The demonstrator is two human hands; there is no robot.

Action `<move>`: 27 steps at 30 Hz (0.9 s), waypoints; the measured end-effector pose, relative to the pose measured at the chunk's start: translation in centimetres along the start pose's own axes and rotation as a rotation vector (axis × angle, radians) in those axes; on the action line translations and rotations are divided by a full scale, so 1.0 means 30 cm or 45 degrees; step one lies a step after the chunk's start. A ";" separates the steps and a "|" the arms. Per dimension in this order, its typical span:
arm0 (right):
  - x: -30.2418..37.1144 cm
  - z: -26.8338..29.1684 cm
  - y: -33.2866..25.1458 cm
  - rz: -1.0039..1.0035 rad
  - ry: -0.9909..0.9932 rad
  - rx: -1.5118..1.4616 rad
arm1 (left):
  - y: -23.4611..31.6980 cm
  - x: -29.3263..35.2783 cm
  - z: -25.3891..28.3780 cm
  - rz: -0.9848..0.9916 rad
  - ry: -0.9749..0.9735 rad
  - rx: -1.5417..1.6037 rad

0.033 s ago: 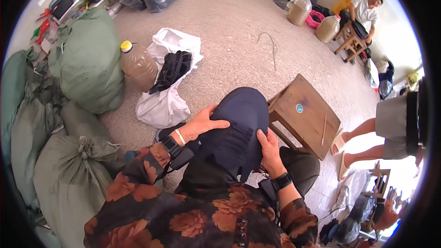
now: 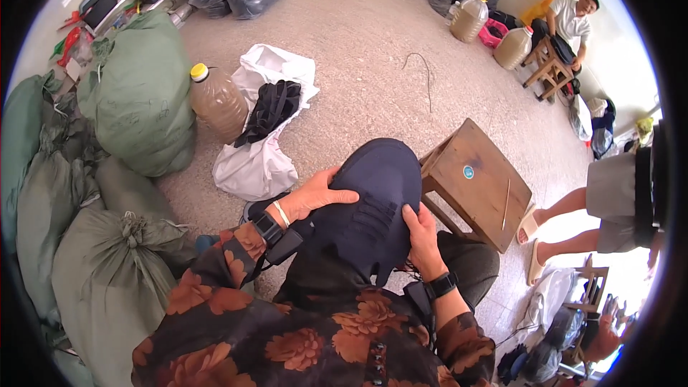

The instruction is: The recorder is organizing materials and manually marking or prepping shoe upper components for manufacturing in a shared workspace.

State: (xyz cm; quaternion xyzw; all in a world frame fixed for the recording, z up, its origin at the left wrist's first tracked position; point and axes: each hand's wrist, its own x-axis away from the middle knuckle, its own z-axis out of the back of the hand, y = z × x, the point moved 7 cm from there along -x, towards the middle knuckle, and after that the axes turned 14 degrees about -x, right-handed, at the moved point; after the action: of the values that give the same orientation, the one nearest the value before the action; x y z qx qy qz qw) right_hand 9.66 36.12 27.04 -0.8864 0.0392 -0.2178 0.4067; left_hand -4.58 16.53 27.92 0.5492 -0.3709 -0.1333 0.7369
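Note:
A dark navy shoe upper [image 2: 383,172] lies across my lap, its rounded toe pointing away from me and several lace-like strips crossing its middle. My left hand [image 2: 319,196] grips its left edge, with the thumb stretched flat over the top and the other fingers hidden beneath. At the right edge my right hand [image 2: 423,233] pinches it, thumb on top and fingers mostly out of sight underneath. Beyond my left hand, an opened white sack [image 2: 261,172] with a bundle of black strips [image 2: 272,111] on it rests on the floor.
A wooden stool [image 2: 476,179] with a thin stick on it stands close on the right. Bulging green sacks [image 2: 140,93] crowd the left, beside a yellow-capped jug [image 2: 217,104]. One person in sandals [image 2: 534,261] stands at right; another person [image 2: 570,25] sits far right.
The surroundings have shifted very slightly in the picture. Both hands keep the same grip on the shoe upper.

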 end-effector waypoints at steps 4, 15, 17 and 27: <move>0.029 -0.024 -0.026 -0.003 -0.089 -0.033 | 0.093 0.072 -0.039 -0.071 -0.343 0.134; 0.068 -0.015 -0.015 -0.090 -0.131 -0.074 | 0.167 0.148 -0.058 -0.312 -0.301 -0.288; 0.084 -0.029 -0.024 -0.049 -0.162 -0.025 | 0.117 0.143 -0.043 -0.266 -0.334 -0.304; 0.245 -0.188 -0.322 0.667 0.002 0.577 | 0.158 0.262 -0.084 -0.493 -0.081 -0.451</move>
State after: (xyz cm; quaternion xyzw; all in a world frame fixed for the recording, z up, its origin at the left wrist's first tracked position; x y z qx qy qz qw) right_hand 12.89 36.77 40.02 -0.7333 0.2163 -0.1098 0.6352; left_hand 1.56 15.29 35.07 0.4680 -0.2526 -0.3518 0.7703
